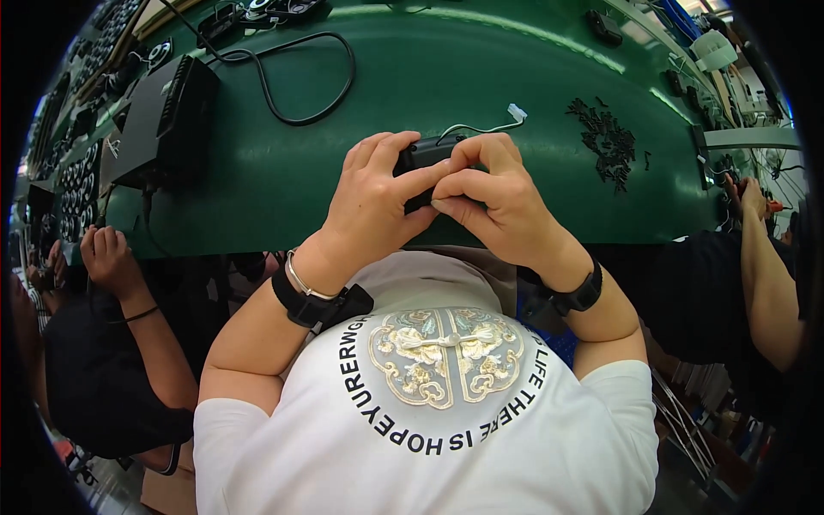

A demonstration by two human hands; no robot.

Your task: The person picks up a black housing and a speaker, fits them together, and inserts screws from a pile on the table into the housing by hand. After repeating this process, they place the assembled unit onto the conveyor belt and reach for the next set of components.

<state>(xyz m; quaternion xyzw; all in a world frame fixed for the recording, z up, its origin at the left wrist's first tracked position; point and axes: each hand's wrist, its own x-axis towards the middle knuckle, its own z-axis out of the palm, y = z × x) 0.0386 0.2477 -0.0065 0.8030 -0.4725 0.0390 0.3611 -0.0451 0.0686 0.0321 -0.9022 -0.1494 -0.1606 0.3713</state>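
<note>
My left hand [369, 197] is closed around a black plastic housing [425, 154], held just above the near edge of the green table. A thin wire [481, 130] comes out of the housing's far side and ends in a white connector [516, 113]. At the housing's right end, the fingers of my right hand [502, 197] are pinched together beside my left index finger. Whatever sits between those fingertips is hidden. Much of the housing is covered by both hands.
Small black pieces [605, 142] lie piled on the green table [412, 77] to the right. A black box-shaped device [167, 120] stands at left, near a looped black cable [350, 73]. Co-workers' hands show at far left [112, 257] and far right [753, 199].
</note>
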